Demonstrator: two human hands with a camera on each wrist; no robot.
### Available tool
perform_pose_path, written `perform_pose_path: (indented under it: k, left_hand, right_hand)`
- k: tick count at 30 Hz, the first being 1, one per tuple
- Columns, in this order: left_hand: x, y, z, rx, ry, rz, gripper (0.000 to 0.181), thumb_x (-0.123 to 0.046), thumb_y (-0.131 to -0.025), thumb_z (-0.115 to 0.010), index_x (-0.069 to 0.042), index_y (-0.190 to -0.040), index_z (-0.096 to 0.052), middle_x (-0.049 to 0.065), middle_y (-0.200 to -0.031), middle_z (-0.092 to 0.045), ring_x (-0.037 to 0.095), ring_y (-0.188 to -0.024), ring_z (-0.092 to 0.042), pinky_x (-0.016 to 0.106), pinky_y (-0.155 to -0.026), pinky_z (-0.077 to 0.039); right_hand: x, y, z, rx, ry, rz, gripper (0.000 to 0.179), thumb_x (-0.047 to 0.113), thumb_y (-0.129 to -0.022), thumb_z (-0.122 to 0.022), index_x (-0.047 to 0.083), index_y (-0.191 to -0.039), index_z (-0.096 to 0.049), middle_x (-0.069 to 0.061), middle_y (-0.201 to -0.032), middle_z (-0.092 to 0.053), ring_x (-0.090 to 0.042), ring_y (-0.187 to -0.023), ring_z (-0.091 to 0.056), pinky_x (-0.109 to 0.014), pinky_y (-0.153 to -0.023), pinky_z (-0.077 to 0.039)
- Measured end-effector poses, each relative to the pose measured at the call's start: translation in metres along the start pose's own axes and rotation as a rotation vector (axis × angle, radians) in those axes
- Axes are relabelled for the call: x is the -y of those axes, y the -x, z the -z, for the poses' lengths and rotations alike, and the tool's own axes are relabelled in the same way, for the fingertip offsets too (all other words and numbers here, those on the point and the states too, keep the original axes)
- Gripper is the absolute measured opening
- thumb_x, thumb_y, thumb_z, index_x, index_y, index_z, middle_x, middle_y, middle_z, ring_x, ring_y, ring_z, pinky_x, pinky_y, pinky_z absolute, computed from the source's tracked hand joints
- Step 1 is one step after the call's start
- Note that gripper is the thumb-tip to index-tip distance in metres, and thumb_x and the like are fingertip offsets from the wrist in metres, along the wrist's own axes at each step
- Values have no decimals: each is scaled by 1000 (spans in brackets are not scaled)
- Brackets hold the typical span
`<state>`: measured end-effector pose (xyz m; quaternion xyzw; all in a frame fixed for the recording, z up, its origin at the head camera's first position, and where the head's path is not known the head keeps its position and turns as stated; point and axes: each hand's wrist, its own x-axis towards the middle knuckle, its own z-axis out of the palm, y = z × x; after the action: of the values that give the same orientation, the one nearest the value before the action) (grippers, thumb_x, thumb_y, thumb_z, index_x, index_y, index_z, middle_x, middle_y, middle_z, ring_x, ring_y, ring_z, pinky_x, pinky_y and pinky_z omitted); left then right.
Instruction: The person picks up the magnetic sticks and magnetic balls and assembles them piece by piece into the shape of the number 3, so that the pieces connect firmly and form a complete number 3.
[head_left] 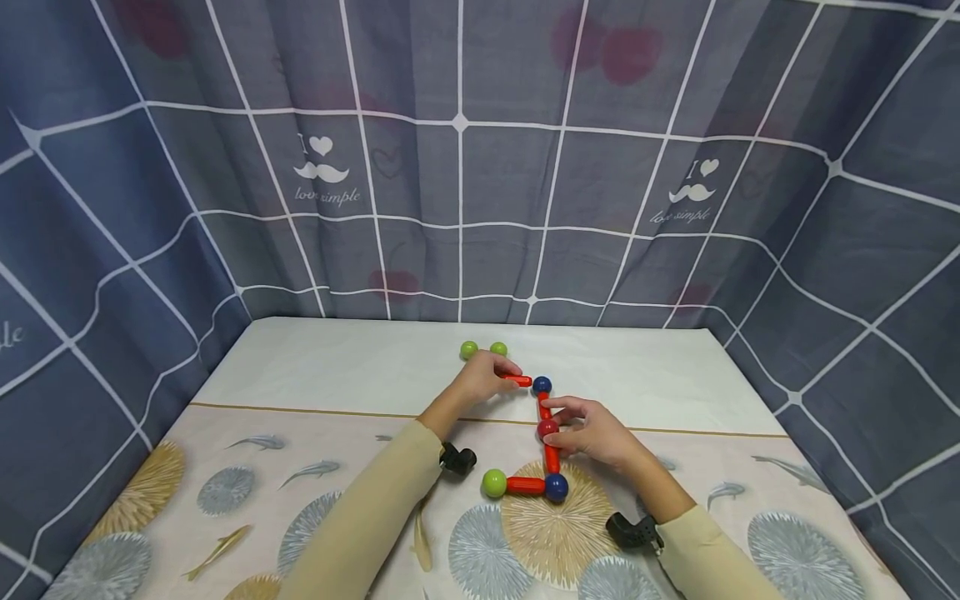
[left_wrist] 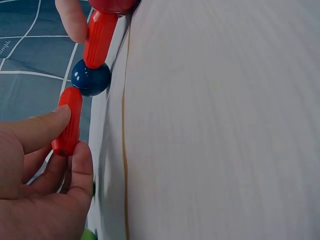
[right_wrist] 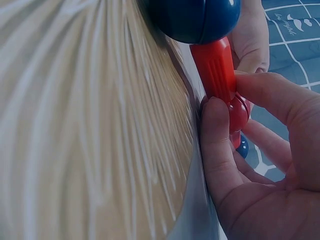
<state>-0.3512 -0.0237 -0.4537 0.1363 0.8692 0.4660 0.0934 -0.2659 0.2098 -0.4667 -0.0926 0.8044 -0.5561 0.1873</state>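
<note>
My left hand (head_left: 483, 377) pinches a loose red stick (left_wrist: 68, 122) between thumb and fingers. That stick's far end meets, or nearly meets, the far blue ball (left_wrist: 91, 78); I cannot tell whether they are joined. From this ball a chain of red sticks runs toward me through a red ball (head_left: 548, 430) to the near blue ball (head_left: 556, 487). There it turns left along another red stick (head_left: 527, 485) to a green ball (head_left: 494, 483). My right hand (head_left: 596, 429) grips the chain about the red ball, thumb and finger against the red stick (right_wrist: 214, 70) on its near side.
Two loose green balls (head_left: 468, 350) lie behind my left hand on the white back part of the table (head_left: 345, 367). A patterned cloth (head_left: 247, 492) covers the front. Checked curtains (head_left: 420, 175) hang at the back and both sides. Each wrist wears a small black camera (head_left: 457, 459).
</note>
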Motion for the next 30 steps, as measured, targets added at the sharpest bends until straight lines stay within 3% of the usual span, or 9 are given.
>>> perform_pose_path:
  k: [16,30]
  left_hand:
    - [3,-6,-7,-1,-11,-8,17,-6,-86,-81,-10,-103,-80,4,-101,-75,14,-89,-61,28,-84,-53]
    - [6,-6,-7,14,-32,-30,19,-5,-88,-79,-10,-106,-80,5,-106,-75,15,-93,-63,31,-88,-54]
  right_hand:
    - [2,0,0,-8,0,1,67,9,-86,-81,4,-147,-53,-21,-116,-63,-21,-87,-69,-35,-73,-63]
    - [1,-3,4,1,5,-6,73,6,-83,-84,6,-149,-52,-21,-114,-61,-20,-72,-68,-33,-68,-63]
